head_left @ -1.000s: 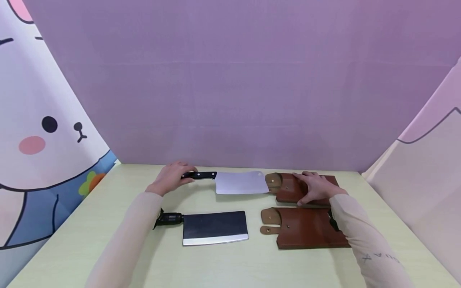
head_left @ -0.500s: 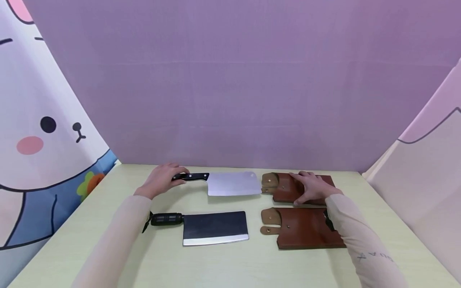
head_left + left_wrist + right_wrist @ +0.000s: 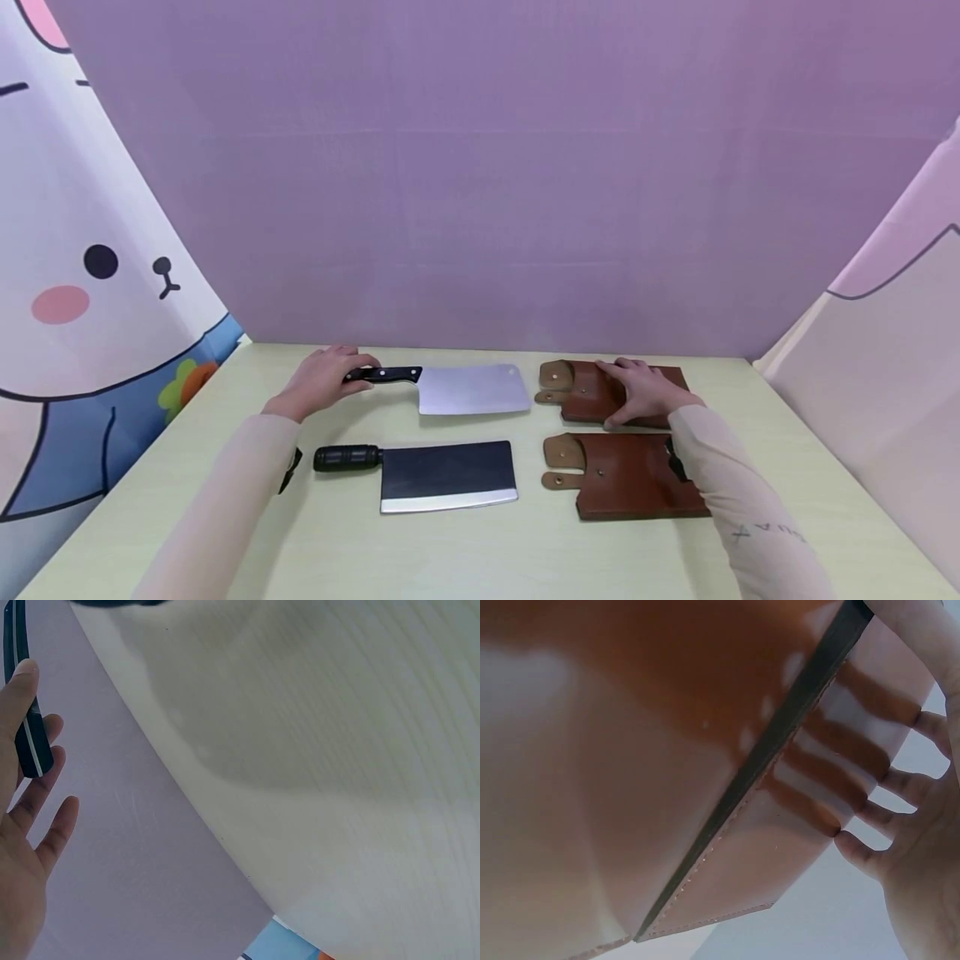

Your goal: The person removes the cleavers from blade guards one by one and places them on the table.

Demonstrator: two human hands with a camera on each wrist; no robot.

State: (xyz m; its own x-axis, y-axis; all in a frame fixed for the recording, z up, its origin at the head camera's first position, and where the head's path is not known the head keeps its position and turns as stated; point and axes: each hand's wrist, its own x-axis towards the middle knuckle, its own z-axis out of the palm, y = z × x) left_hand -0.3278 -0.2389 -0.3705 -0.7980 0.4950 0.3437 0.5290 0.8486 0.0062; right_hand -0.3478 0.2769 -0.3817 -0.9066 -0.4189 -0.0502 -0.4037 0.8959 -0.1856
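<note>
A cleaver with a pale metal blade (image 3: 474,389) lies at the back of the table. My left hand (image 3: 318,385) pinches the end of its black riveted handle (image 3: 34,742) between thumb and fingers. To the right, my right hand (image 3: 643,393) spans a brown leather knife sheath (image 3: 585,402), thumb at the near edge and fingertips at the far edge (image 3: 810,847). Nearer the front lie a second cleaver (image 3: 447,473) with a dark blade and black ribbed handle, and a second brown sheath (image 3: 637,492), partly covered by my right forearm.
The pale wooden table (image 3: 480,558) meets a purple backdrop (image 3: 480,208) just behind the cleaver and sheath. A cartoon-printed panel (image 3: 112,275) stands on the left, a pale pink one (image 3: 892,358) on the right.
My left hand has drawn the pale-bladed cleaver leftward. The rear sheath has slid slightly left with my right hand, leaving a small gap to the blade. The front cleaver and sheath stay put.
</note>
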